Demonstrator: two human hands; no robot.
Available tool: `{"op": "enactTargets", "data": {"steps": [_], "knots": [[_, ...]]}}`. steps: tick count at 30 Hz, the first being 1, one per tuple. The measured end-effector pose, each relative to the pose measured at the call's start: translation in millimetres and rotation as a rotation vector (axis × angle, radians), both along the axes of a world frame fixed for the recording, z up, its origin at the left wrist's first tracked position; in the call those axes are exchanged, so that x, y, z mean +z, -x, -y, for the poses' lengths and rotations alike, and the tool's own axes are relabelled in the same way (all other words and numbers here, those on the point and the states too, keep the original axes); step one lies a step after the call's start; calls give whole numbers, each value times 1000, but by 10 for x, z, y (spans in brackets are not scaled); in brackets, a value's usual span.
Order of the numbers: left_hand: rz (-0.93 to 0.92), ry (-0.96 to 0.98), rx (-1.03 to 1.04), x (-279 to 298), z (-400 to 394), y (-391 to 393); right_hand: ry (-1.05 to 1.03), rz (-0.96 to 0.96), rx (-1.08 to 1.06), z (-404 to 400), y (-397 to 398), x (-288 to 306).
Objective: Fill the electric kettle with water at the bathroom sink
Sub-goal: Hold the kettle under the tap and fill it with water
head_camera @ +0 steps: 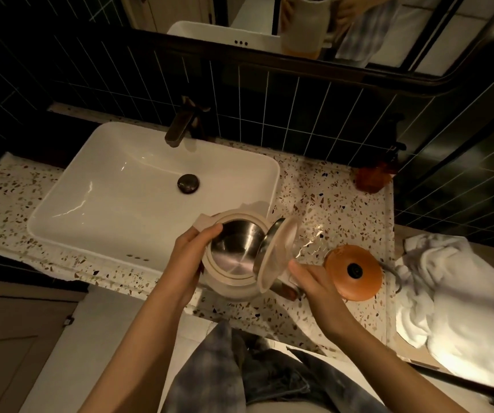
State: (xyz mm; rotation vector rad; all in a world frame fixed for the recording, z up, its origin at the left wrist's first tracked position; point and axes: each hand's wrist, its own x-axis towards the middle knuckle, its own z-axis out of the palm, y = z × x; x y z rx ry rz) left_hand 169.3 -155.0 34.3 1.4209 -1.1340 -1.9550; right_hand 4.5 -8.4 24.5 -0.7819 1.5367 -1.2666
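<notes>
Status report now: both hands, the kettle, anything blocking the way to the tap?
Left hand on kettle body, right hand at its handle. Lid open, inside dry. Faucet off, sink path clear.

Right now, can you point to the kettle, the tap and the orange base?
kettle (233, 257): head view, on its shiny steel inside.
tap (180, 126): head view, on the dark spout.
orange base (356, 278): head view, on its flat top.

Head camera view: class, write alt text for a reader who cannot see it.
Two hands hold an open, empty cream kettle at a white sink, left hand on its rim, right hand at the handle. Its orange base sits on the counter.
</notes>
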Motion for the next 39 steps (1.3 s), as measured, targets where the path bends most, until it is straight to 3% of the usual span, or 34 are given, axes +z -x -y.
{"op": "enactTargets", "data": {"steps": [8,18,23,31,39], "knots": [[-49,-18,55,-64,178,-93,58,156,-70,346,-76,93],[-110,78,13,-85,1136,-411,-37,98,-193,1364,-379,-36],[-14,-63,-16,-288,1784,-489,-110,19,-261,1942,-575,-205],[125,-274,-99,-732,2708,-395,-332,151,-367,2784,-645,-585],[89,-292,-142,-846,3105,-187,-311,184,-437,3134,-541,-705]]}}
